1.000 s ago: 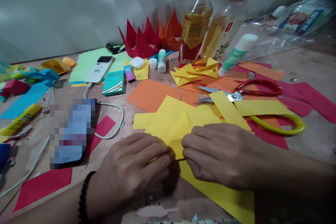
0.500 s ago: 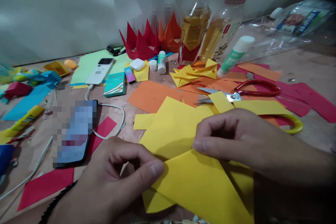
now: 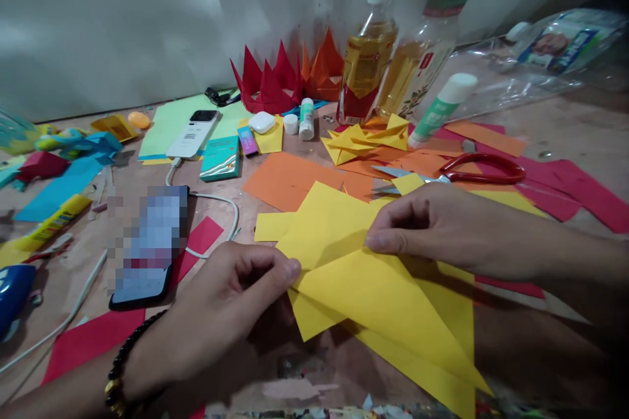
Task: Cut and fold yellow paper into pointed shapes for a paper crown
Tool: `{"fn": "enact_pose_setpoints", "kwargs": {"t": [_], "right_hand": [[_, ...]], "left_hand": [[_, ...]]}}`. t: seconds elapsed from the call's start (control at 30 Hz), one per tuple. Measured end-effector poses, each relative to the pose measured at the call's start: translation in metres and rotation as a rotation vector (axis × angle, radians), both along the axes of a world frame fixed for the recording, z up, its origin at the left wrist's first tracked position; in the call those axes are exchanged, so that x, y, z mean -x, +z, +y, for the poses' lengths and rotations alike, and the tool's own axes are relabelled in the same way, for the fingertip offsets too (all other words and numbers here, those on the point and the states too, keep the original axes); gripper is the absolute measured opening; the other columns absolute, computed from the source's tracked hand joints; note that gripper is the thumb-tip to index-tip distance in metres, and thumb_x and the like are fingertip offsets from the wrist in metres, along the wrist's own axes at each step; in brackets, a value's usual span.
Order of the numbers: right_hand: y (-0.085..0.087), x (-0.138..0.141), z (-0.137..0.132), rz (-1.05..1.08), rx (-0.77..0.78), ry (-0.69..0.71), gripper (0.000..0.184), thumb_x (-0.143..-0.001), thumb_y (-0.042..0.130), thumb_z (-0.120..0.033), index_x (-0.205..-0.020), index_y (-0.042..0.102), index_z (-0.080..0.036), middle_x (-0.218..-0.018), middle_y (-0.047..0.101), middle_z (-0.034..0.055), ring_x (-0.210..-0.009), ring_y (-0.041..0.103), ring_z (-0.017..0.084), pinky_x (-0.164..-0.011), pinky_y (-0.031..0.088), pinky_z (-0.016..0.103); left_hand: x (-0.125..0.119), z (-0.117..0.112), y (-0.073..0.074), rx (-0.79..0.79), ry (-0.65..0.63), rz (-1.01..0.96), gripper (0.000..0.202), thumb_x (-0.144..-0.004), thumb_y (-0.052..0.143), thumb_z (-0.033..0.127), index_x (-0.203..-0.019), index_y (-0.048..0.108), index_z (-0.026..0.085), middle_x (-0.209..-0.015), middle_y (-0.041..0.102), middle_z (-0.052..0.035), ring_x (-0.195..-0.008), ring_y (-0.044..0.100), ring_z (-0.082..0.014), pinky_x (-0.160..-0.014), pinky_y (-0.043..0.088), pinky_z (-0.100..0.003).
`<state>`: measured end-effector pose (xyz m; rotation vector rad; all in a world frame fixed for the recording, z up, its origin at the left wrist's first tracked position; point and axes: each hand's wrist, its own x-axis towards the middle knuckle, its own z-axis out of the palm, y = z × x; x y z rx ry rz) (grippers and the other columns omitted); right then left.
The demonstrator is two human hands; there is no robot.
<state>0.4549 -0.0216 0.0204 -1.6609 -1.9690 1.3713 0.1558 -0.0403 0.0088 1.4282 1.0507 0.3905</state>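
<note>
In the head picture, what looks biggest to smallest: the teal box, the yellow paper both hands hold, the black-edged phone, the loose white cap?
Largest: yellow paper
Then: black-edged phone
Then: teal box
Smallest: white cap

Bare front tabletop, 2 bottles blocking rear

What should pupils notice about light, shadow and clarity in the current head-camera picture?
Head view: pale sheen on the wall, dark corners at right; head view: shadow darkens part of the yellow paper near the right hand; head view: coarse blocks cover much of the phone.
</note>
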Motion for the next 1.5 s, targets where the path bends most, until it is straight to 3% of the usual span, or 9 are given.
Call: {"fn": "enact_pose_setpoints", "kwargs": {"t": [0.1, 0.2, 0.3, 0.4, 0.57, 0.77, 1.07, 1.27, 1.5], "right_hand": [[-0.005, 0.006, -0.005, 0.083, 0.111, 0.002, 0.031, -0.086, 0.084, -0.055, -0.079, 0.083, -0.025, -0.075, 0.072, -0.0019, -0.068, 0.059, 0.014, -0.056, 0.043, 0.023], [-0.009, 0.018, -0.015, 0.185, 0.19, -0.011, 0.021, -0.087, 0.084, -0.045, -0.082, 0.084, -0.025, -0.079, 0.075, -0.0034, -0.071, 0.06, 0.012, -0.059, 0.044, 0.022], [-0.012, 0.032, -0.027, 0.319, 0.222, -0.06, 0.019, -0.086, 0.083, -0.042, -0.082, 0.083, -0.023, -0.077, 0.074, -0.0028, -0.071, 0.06, 0.012, -0.061, 0.044, 0.022], [-0.015, 0.041, -0.035, 0.374, 0.183, -0.075, 0.024, -0.088, 0.081, -0.043, -0.079, 0.079, -0.021, -0.074, 0.073, -0.0015, -0.071, 0.06, 0.013, -0.062, 0.045, 0.023], [-0.018, 0.04, -0.039, 0.368, 0.185, -0.084, 0.023, -0.089, 0.077, -0.041, -0.079, 0.078, -0.02, -0.072, 0.071, -0.002, -0.066, 0.057, 0.012, -0.058, 0.042, 0.023], [-0.019, 0.045, -0.049, 0.39, 0.327, -0.083, 0.026, -0.086, 0.078, -0.045, -0.079, 0.08, -0.02, -0.064, 0.066, -0.0021, -0.057, 0.049, 0.01, -0.051, 0.034, 0.023], [-0.021, 0.04, -0.049, 0.336, 0.318, 0.019, 0.028, -0.093, 0.076, -0.045, -0.081, 0.074, -0.021, -0.069, 0.058, -0.0042, -0.066, 0.047, 0.011, -0.057, 0.033, 0.026], [-0.016, 0.043, -0.054, 0.244, 0.287, 0.097, 0.04, -0.102, 0.061, -0.055, -0.08, 0.069, -0.022, -0.073, 0.059, -0.0023, -0.068, 0.05, 0.013, -0.056, 0.035, 0.026], [-0.006, 0.044, -0.051, 0.119, 0.194, 0.234, 0.044, -0.105, 0.051, -0.056, -0.079, 0.06, -0.022, -0.076, 0.061, -0.0019, -0.07, 0.054, 0.012, -0.057, 0.037, 0.027]], "left_hand": [[0.001, -0.001, -0.001, -0.124, 0.028, -0.003, 0.054, -0.111, 0.049, 0.055, -0.081, 0.079, 0.022, -0.074, 0.075, -0.004, -0.065, 0.069, -0.0173, -0.054, 0.057, -0.026], [0.0, -0.002, 0.0, -0.116, -0.052, -0.026, 0.049, -0.11, 0.051, 0.051, -0.087, 0.083, 0.023, -0.081, 0.079, -0.0046, -0.07, 0.071, -0.0181, -0.057, 0.058, -0.027], [-0.002, -0.003, 0.0, -0.091, -0.121, 0.015, 0.036, -0.103, 0.066, 0.051, -0.086, 0.084, 0.024, -0.077, 0.077, -0.0018, -0.066, 0.065, -0.015, -0.054, 0.051, -0.022], [-0.001, -0.003, 0.0, -0.056, -0.122, 0.109, 0.039, -0.103, 0.066, 0.049, -0.079, 0.081, 0.021, -0.068, 0.069, 0.0, -0.06, 0.054, -0.0116, -0.052, 0.041, -0.019], [-0.001, -0.002, 0.002, -0.027, -0.116, 0.148, 0.042, -0.102, 0.063, 0.049, -0.075, 0.077, 0.018, -0.065, 0.061, 0.0011, -0.06, 0.045, -0.0109, -0.052, 0.035, -0.019], [-0.004, -0.006, 0.005, 0.227, -0.2, 0.126, 0.041, -0.099, 0.069, 0.055, -0.087, 0.08, 0.017, -0.076, 0.067, -0.0014, -0.068, 0.051, -0.0129, -0.061, 0.04, -0.023], [0.0, -0.002, 0.002, 0.147, -0.209, 0.138, 0.046, -0.1, 0.068, 0.052, -0.071, 0.069, 0.016, -0.064, 0.05, 0.0044, -0.061, 0.037, -0.0096, -0.053, 0.028, -0.023], [-0.008, -0.003, 0.005, 0.214, -0.241, 0.154, 0.035, -0.095, 0.072, 0.047, -0.08, 0.076, 0.016, -0.07, 0.061, 0.001, -0.065, 0.046, -0.0114, -0.057, 0.034, -0.023], [-0.004, -0.006, 0.006, 0.176, -0.179, 0.18, 0.043, -0.1, 0.064, 0.049, -0.072, 0.068, 0.017, -0.063, 0.049, 0.0035, -0.061, 0.037, -0.0112, -0.053, 0.029, -0.024]]}}
